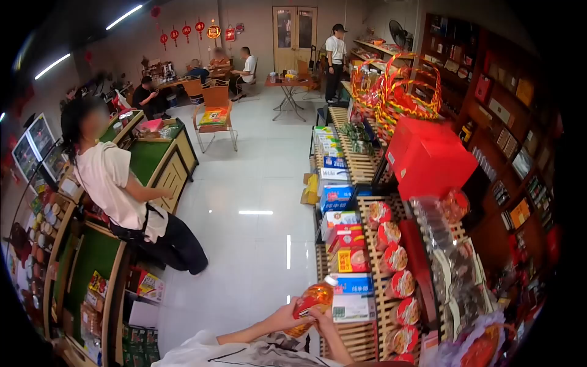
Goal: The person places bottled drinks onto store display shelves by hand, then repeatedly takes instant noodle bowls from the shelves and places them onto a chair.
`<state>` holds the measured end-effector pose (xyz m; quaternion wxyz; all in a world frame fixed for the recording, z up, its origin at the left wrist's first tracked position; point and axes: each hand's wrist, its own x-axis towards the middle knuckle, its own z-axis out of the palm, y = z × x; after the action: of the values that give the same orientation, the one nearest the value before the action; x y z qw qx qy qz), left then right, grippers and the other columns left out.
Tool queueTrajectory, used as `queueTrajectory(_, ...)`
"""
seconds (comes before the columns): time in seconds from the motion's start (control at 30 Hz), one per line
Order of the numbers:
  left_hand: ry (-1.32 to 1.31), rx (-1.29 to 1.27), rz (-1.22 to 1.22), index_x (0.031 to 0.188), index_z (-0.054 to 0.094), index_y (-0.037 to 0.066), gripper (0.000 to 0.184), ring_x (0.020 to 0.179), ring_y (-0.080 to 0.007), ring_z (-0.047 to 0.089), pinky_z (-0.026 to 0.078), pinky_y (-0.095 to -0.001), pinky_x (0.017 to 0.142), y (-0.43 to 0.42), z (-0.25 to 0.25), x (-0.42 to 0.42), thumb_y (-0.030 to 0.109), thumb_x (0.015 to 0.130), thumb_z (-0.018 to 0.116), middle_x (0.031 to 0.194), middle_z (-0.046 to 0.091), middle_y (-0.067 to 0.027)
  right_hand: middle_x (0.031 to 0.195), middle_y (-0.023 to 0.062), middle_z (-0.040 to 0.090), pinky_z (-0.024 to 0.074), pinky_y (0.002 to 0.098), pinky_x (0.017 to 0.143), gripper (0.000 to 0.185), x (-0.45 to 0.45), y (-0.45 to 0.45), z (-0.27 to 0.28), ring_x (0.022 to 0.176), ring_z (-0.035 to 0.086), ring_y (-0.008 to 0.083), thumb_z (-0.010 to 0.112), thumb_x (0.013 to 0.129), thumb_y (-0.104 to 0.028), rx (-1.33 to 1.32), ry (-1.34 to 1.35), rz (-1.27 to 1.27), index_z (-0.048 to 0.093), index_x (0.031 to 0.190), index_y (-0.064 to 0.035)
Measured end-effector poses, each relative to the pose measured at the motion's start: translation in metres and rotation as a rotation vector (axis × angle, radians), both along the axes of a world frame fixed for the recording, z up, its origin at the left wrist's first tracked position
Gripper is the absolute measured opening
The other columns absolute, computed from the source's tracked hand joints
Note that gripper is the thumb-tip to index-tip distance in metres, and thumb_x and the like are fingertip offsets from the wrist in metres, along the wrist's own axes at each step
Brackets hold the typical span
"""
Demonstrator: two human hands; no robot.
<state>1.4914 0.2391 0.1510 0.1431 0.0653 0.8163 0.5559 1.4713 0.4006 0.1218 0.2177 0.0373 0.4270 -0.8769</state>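
Observation:
A clear bottle of orange-amber liquid (320,296) with a red label and a white cap is held in front of my body, tilted with the cap up and to the right. My left hand (288,315) is closed around its left side. On the lower right side, my right hand (322,319) also grips the bottle. The bottle's base is partly hidden by my hands. Just right of it, blue and white cartons (353,308) stand on the slatted shelf.
A slatted wooden shelf (351,336) carries boxes and red-lidded cups (404,284) to my right. A red box (428,158) and ribboned baskets (409,92) stand farther along. A person (131,189) stands left by green-lined counters (147,156). Tiled floor (251,244) lies between.

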Motion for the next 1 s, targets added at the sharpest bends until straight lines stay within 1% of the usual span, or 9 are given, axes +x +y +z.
queueTrajectory(0.2,0.013,0.138,0.234,0.123,0.031,0.002,0.074,0.108,-0.0240,0.051,0.041,-0.0346,0.089,-0.077,-0.011,-0.061,0.034,0.072,0.073,0.113,0.051,-0.0176,0.113,0.0106,0.050,0.0429,0.0317,0.089,0.076,-0.103,-0.093,0.043,0.104,0.051,0.0176,0.079,0.066,-0.016,0.305,0.483,0.204,0.032,0.124,-0.0002)
queueTrajectory(0.27,0.108,0.435,0.367,0.126,0.030,0.002,0.074,0.112,-0.0210,0.047,0.039,-0.0347,0.093,-0.111,-0.030,-0.084,0.022,0.070,0.075,0.119,0.047,-0.0141,0.114,0.0114,0.050,0.0414,0.0324,0.091,0.080,-0.127,-0.133,0.048,0.107,0.050,0.0176,0.081,0.064,-0.018,0.424,0.516,0.291,0.031,0.124,-0.0001)
queueTrajectory(0.37,0.133,0.427,0.419,0.128,0.029,0.003,0.075,0.111,-0.0209,0.047,0.038,-0.0354,0.093,-0.162,-0.040,-0.110,0.017,0.070,0.074,0.121,0.046,-0.0126,0.115,0.0115,0.050,0.0412,0.0327,0.092,0.080,-0.173,-0.186,0.044,0.109,0.049,0.0171,0.081,0.064,-0.019,0.422,0.559,0.403,0.031,0.124,0.0000)
queueTrajectory(0.57,-0.141,0.570,0.581,0.109,0.049,-0.001,0.052,0.093,-0.0166,0.056,0.045,-0.0311,0.081,-0.215,-0.037,-0.195,0.026,0.072,0.073,0.097,0.059,-0.0118,0.107,0.0066,0.053,0.0435,0.0293,0.086,0.060,-0.260,-0.248,-0.026,0.099,0.052,0.0127,0.072,0.075,-0.013,0.407,0.248,0.457,0.036,0.121,-0.0010)
queueTrajectory(0.7,-0.383,0.422,0.533,0.108,0.049,-0.003,0.056,0.092,-0.0159,0.057,0.046,-0.0305,0.078,-0.264,-0.035,-0.273,0.032,0.072,0.073,0.097,0.059,-0.0135,0.102,0.0059,0.055,0.0466,0.0250,0.073,0.045,-0.328,-0.286,0.002,0.084,0.055,0.0097,0.064,0.083,-0.020,0.428,0.198,0.432,0.041,0.116,-0.0002)
queueTrajectory(0.77,-0.371,0.276,0.484,0.109,0.049,-0.003,0.058,0.092,-0.0159,0.057,0.046,-0.0305,0.078,-0.282,-0.028,-0.297,0.033,0.071,0.074,0.099,0.059,-0.0140,0.101,0.0056,0.055,0.0461,0.0238,0.071,0.044,-0.350,-0.302,0.006,0.086,0.054,0.0100,0.063,0.083,-0.024,0.424,0.143,0.418,0.042,0.115,-0.0024)
queueTrajectory(0.83,-0.303,0.242,0.521,0.111,0.049,-0.002,0.061,0.092,-0.0177,0.058,0.047,-0.0309,0.078,-0.295,-0.020,-0.325,0.037,0.071,0.073,0.101,0.059,-0.0148,0.108,0.0046,0.052,0.0435,0.0267,0.082,0.048,-0.379,-0.315,-0.014,0.097,0.051,0.0117,0.062,0.084,-0.022,0.483,0.134,0.417,0.037,0.122,-0.0043)
queueTrajectory(0.87,-0.254,0.223,0.523,0.114,0.048,0.000,0.063,0.091,-0.0186,0.058,0.047,-0.0309,0.078,-0.302,-0.050,-0.340,0.038,0.071,0.073,0.101,0.059,-0.0138,0.112,0.0056,0.050,0.0436,0.0274,0.083,0.052,-0.396,-0.320,-0.022,0.099,0.050,0.0124,0.060,0.086,-0.025,0.495,0.121,0.455,0.034,0.125,-0.0043)
queueTrajectory(1.0,-0.256,0.299,0.548,0.115,0.047,0.001,0.064,0.092,-0.0200,0.058,0.046,-0.0314,0.079,-0.322,-0.037,-0.427,0.039,0.071,0.072,0.101,0.059,-0.0135,0.118,0.0073,0.046,0.0432,0.0285,0.085,0.058,-0.465,-0.329,-0.041,0.103,0.049,0.0138,0.057,0.087,-0.031,0.404,-0.017,0.434,0.029,0.130,-0.0031)
